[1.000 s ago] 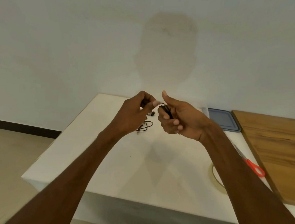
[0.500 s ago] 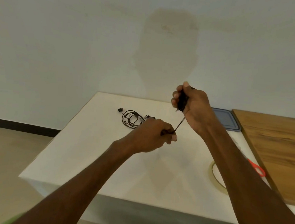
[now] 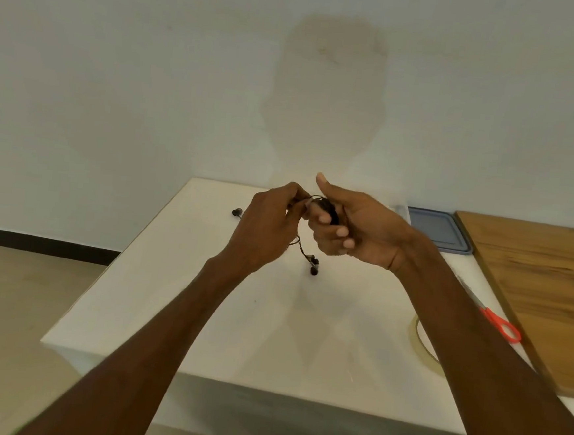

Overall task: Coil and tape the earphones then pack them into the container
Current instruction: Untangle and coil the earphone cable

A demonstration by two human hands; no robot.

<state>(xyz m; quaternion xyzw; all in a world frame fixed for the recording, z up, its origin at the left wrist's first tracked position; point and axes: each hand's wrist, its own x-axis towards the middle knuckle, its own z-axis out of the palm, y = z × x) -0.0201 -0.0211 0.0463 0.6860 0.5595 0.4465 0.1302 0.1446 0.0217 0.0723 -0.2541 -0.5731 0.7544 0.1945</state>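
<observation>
Head view: both hands are raised over the white table [image 3: 183, 298], meeting in the centre of the frame. The right hand [image 3: 363, 233] has its fingers curled round a small black bundle of the earphones [image 3: 327, 207], with its thumb sticking straight up. The left hand [image 3: 267, 226], touching it from the left, pinches the cord where it leaves the bundle.

The loose tail drops from between the two hands, running nearly straight down the frame. It ends in two earbuds [image 3: 313, 266] that hang just below the hands. So the uncoiled length lies below the grip, its long axis vertical, and the left hand is the nearer one to feed it up. I judge the coiling as nearly done, with taping and packing yet to come.

Another earbud [image 3: 237, 212] lies on the table left of the left hand; its cord is hidden behind that hand.

The tape roll [image 3: 421, 348] and the red-handled scissors [image 3: 505, 329] lie at lower right, partly behind the right forearm. The blue-lidded container [image 3: 437, 229] sits at right centre, beside a wooden board [image 3: 541, 288]. All three are on the right hand's side.
</observation>
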